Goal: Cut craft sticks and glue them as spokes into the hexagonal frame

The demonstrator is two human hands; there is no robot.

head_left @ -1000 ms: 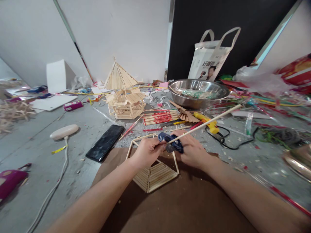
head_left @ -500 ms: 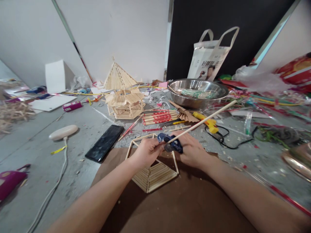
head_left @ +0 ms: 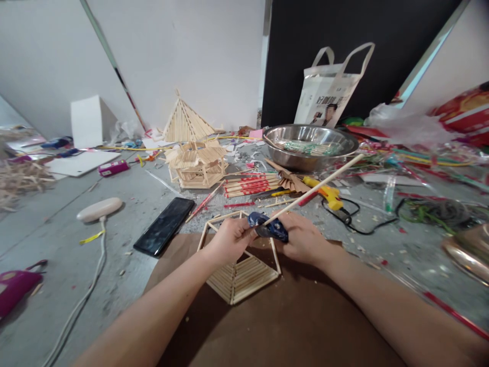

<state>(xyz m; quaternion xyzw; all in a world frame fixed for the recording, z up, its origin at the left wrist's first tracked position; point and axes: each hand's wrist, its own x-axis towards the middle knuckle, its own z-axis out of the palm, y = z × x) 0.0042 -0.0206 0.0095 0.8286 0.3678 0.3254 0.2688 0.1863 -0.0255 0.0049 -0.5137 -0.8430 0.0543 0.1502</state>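
Over there on the floor, the left hand (head_left: 231, 239) pinches the low end of a pale stick (head_left: 315, 191) and the right hand (head_left: 301, 237) grips a blue tool (head_left: 278, 230) against it, both above a half-slatted frame (head_left: 254, 280) on brown sheeting (head_left: 294, 321).

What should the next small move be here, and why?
I'd likely squeeze the blue tool gently with the right hand, left hand steady: the pale stick meets the tool between both hands, and the frame below has unslatted sections.
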